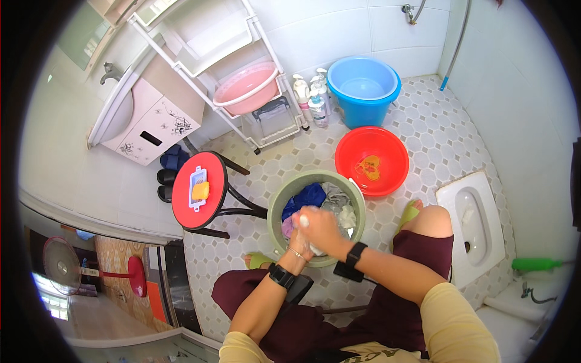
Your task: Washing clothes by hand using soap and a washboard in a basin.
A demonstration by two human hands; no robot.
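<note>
My left hand and my right hand are pressed together above a grey-green bucket. Both are closed on what looks like a bunched white cloth; only a little of it shows between the fingers, the rest is hidden. Inside the bucket lies laundry: a dark blue garment, a grey one, a whitish piece and a pink piece at the left. My forearms cover the near rim of the bucket.
A red basin stands beyond the bucket, before blue tubs. On the left, a red-topped stool carries a soap dish with yellow soap. Pump bottles stand by a white rack. A squat toilet is at right.
</note>
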